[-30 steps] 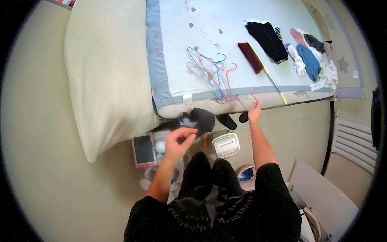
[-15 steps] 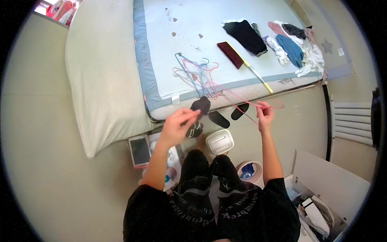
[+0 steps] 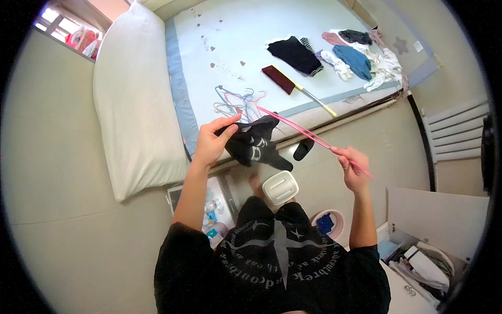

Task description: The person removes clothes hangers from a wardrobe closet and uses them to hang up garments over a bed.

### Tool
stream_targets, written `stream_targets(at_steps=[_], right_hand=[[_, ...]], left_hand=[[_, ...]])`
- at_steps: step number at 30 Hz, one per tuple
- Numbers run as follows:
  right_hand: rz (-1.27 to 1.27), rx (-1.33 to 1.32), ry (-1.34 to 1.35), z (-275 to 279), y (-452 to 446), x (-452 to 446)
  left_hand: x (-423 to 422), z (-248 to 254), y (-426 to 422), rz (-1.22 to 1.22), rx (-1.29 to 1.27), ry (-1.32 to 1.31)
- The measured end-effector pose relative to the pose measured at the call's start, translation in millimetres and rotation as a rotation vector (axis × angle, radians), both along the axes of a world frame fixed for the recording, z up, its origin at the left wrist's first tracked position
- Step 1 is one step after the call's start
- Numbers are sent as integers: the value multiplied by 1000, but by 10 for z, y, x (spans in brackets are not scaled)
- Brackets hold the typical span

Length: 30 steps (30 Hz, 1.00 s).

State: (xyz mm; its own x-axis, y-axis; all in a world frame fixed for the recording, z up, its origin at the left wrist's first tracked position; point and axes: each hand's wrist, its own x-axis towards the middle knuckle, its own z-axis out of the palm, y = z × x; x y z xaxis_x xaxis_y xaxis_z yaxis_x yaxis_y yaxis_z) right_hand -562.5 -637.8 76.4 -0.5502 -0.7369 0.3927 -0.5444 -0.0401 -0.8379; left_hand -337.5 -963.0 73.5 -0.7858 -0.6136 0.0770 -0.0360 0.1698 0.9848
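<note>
My left hand (image 3: 212, 140) pinches the edge of a black garment (image 3: 250, 142) with white print. The cloth hangs down and to the right in front of the mattress edge; I cannot make out its exact kind. My right hand (image 3: 353, 166) is closed around a pink clothes hanger (image 3: 298, 127), seen nearly edge-on. Its far end reaches left toward the garment, and I cannot tell whether the two touch. Beyond the left hand, several blue, pink and pale hangers (image 3: 230, 99) lie in a pile on the bed.
On the bed (image 3: 209, 31) lie a dark red bed brush (image 3: 280, 79), a black garment with a striped edge (image 3: 295, 55) and heaped clothes (image 3: 353, 62). Below are a slipper (image 3: 303, 149), a white lidded bin (image 3: 280, 187), a pink basin (image 3: 339, 224) and an open cabinet door (image 3: 436, 220).
The black garment has come up and spread out under my left hand. The hanger has turned, its hook end swinging down, as my right hand moved slightly right and lower. The view shifted a little.
</note>
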Motion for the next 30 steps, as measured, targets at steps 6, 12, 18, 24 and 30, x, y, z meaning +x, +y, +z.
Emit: stream_targets(at_steps=[6, 12, 18, 24, 30], right_hand=[[60, 34, 74, 369, 297, 71], [71, 85, 102, 623, 426, 121], [66, 187, 120, 766, 376, 159], [25, 135, 100, 594, -61, 271], [-74, 98, 43, 370, -328, 164]], left_hand=[[-211, 273, 252, -118, 208, 42], [-363, 382, 445, -167, 59, 26], [-498, 469, 632, -278, -265, -42], [-733, 592, 1086, -449, -399, -70], [-948, 539, 1257, -552, -535, -80]])
